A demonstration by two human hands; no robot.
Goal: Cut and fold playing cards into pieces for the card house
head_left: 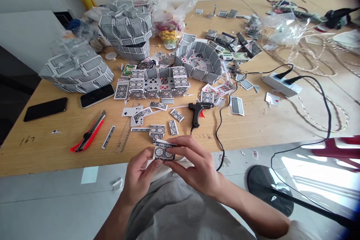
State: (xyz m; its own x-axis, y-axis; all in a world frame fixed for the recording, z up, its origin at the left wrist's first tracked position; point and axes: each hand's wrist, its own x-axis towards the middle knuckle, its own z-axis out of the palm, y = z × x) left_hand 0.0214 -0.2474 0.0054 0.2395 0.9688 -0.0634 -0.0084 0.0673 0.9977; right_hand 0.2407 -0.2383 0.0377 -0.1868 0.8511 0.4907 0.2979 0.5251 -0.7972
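Note:
Between my two hands, just off the table's front edge, is a small folded playing card piece (161, 152) with a dark patterned back. My left hand (138, 172) pinches its left side with thumb and fingertips. From the right, the fingers of my right hand (197, 161) close on its top and lower edges. Just beyond it lies another folded card piece (156, 132), with cut card strips (177, 115) around it. A box built of playing cards (159, 84) stands farther back, number faces showing inside. The black hot glue gun (197, 114) rests right of the strips.
A red utility knife (89, 133), a clear ruler (124, 137) and two phones (97, 95) lie on the left. Woven card baskets (75, 69) and an open card tray (199, 60) stand behind. A power strip (282, 83) with black cables (222, 135) occupies the right.

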